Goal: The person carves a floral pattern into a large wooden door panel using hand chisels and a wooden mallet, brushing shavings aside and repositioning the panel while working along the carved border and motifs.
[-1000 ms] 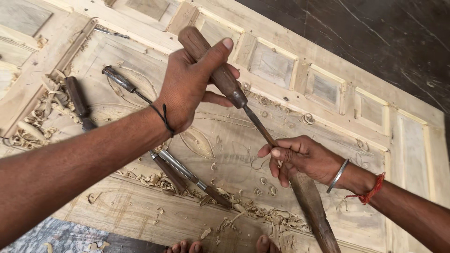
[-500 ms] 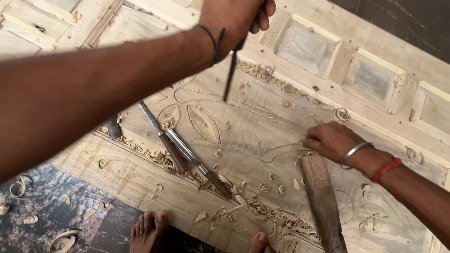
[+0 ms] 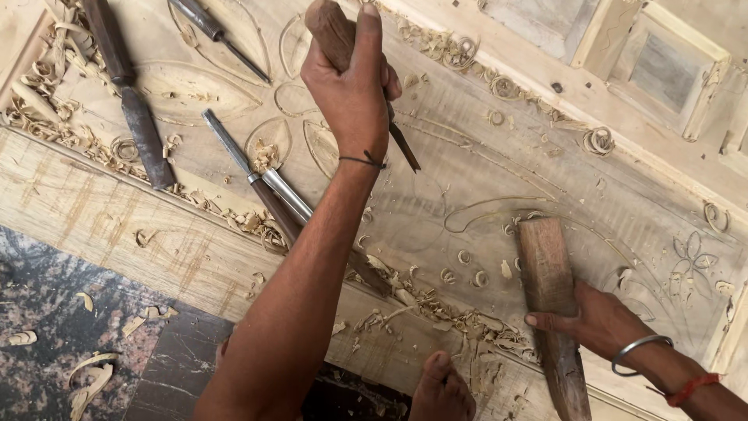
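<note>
My left hand (image 3: 351, 86) is closed around the brown wooden handle of a chisel (image 3: 329, 27). Its dark blade (image 3: 405, 152) points down and to the right, just over the pale carved wooden door panel (image 3: 506, 148). A thin black band circles that wrist. At the lower right my right hand (image 3: 596, 320), with a metal bangle and a red thread, grips a long wooden mallet (image 3: 545, 265). The mallet rests flat on the panel beside curved carved lines, well apart from the chisel tip.
Spare carving tools lie on the panel: a dark one (image 3: 128, 93) at the left, a slim one (image 3: 218, 31) at the top, and two more (image 3: 265, 187) partly under my forearm. Curled wood shavings (image 3: 436, 308) are scattered about. A bare foot (image 3: 440, 390) touches the panel's near edge by the dark floor (image 3: 47, 312).
My left hand has brought the chisel down from up high toward the carved lines. My right hand keeps the mallet lying on the panel. The view has shifted and closed in.
</note>
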